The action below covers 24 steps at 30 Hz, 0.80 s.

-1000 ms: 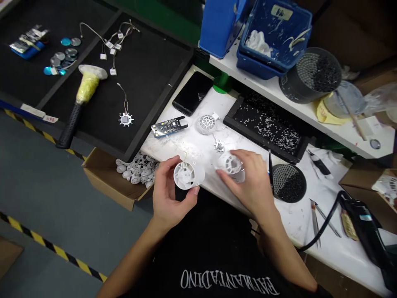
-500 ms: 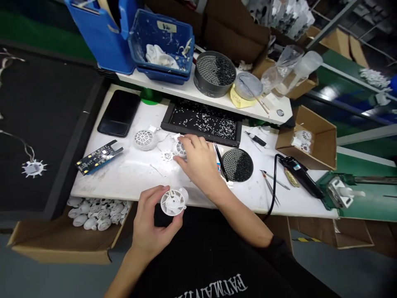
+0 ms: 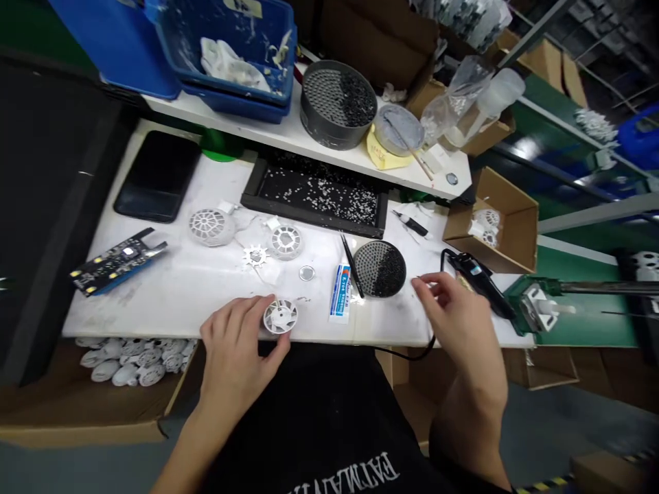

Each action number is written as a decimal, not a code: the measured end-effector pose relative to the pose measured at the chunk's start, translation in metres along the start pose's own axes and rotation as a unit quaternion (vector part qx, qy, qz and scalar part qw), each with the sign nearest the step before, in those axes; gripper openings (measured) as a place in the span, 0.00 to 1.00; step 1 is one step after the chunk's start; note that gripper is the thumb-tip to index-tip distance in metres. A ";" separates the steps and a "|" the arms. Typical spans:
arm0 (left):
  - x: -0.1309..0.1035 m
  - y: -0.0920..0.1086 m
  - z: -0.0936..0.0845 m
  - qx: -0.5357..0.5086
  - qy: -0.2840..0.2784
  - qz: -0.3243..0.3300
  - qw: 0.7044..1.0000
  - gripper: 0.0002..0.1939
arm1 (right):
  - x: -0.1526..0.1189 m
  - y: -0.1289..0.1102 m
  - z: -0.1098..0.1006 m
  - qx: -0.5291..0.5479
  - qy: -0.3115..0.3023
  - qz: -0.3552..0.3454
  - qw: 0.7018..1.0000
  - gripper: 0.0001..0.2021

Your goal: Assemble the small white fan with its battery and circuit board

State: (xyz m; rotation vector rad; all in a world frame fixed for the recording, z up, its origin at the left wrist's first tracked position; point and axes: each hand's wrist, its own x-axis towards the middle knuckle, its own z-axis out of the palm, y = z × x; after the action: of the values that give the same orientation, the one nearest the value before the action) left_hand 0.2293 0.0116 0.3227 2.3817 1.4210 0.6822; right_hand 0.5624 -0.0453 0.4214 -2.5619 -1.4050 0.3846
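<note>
Note how your left grip (image 3: 234,346) pinches the white vaned housing (image 3: 281,317) between thumb and fingers, by its sides, at the counter's (image 3: 175,302) front edge; held so, its open face turns upward and its vanes are uncovered. Whether its base bears on the surface cannot be told. Your right grip (image 3: 460,322) hovers near the front edge, farther right, thumb and forefinger drawn close together; you cannot tell from this angle whether anything is pinched there. Behind the housing, toward the rear edge, lie two white mesh domes (image 3: 211,228) (image 3: 286,241), with the toothed ring (image 3: 256,256) between them and a small disc (image 3: 307,273) nearer you, presumably spread apart so that each can be lifted singly. Between your grips, the blue-and-white tube (image 3: 340,295), the dark tweezers (image 3: 351,265) and the round dish (image 3: 371,264) of black bits lie side by side, probably to be within reach of either arm. Along the rear edge, the black tray (image 3: 314,218) of pale bits has raised walls that likely keep them from scattering.
</note>
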 end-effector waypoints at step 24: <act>0.005 0.005 0.008 0.011 0.025 -0.017 0.999 0.31 | 0.020 0.155 0.004 -0.016 -0.080 -0.089 0.993 0.22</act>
State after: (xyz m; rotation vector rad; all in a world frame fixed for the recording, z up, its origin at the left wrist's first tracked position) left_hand 0.2393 0.0137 0.3192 2.3663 1.4931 0.7270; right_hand 0.6951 -0.1104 0.3694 -2.4510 -1.6932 0.5506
